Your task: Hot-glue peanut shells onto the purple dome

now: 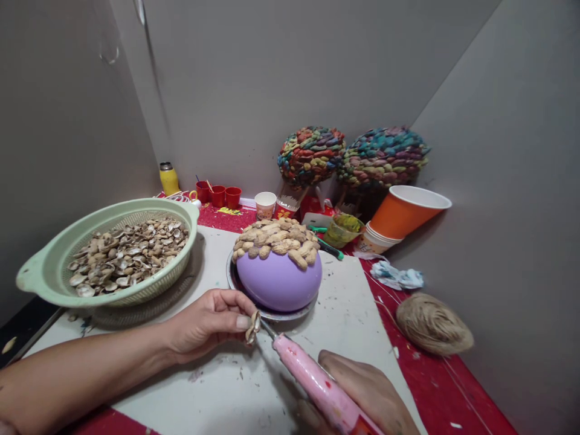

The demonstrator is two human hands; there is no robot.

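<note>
Centrally, the peanut shell (252, 330) is pinched in the left hand (211, 323), presumably to present its hollow to the glue gun (312, 376) clasped in the right hand (369, 386). Beyond, a plate (234, 286) apparently keeps the balloon (278, 281) from rolling; at left, the basket (173, 272) likely keeps loose shells (131, 254) within reach.

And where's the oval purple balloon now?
In the head view, the balloon sits near the centre in a round silvery dish, right of the green plastic colander, just beyond the left hand.
</note>
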